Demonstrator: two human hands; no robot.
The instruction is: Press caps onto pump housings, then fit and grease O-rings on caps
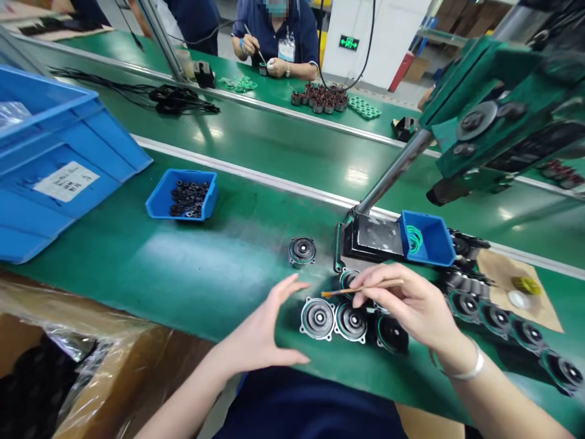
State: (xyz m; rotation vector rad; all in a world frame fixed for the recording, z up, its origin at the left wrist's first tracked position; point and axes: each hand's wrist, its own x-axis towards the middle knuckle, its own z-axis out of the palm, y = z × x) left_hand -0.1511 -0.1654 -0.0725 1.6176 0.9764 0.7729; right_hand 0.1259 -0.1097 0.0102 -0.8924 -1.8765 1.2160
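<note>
A thin wooden-handled paintbrush [342, 292] is pinched in my right hand [411, 302], its orange bristles pointing left above the parts. My left hand [260, 329] is open, thumb and fingers spread around the left side of a round metal motor cover [318, 318]; a gap shows between hand and cover. Touching that cover on its right is a second metal cover [351, 322]. A darker round part [392, 333] sits farther right, and another [348, 279] is partly hidden behind the brush and my right hand. One more round part [302, 251] with a green ring stands alone farther back.
A green press [484, 116] rises at the right over its metal base [379, 235]. Beside it a blue bin [432, 241] holds green rings. More round parts [496, 318] line the right. Another blue bin [158, 198] holds small black pieces. Across the bench sits a co-worker [299, 30].
</note>
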